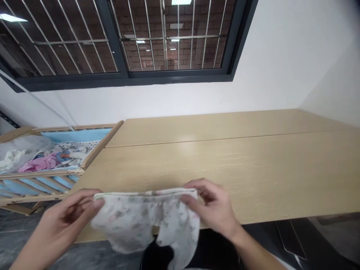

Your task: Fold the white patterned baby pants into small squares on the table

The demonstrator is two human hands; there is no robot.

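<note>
A small pair of white baby pants (129, 217) with a faint floral print hangs over the table's front edge. My left hand (67, 217) pinches one end of its top edge between thumb and fingers. At the opposite end, my right hand (212, 204) grips the same edge, thumb in front. Between the two hands the top edge is stretched nearly straight. Two leg-like parts droop below, slightly blurred, with a gap between them.
A pale wooden table (239, 165) reaches back to the white wall. To the left stands a wooden crib (102, 144) with a blue lining, holding a pink cloth (42, 163) and other crumpled clothes. A barred window (177, 77) is above. Something dark lies below the table's front edge.
</note>
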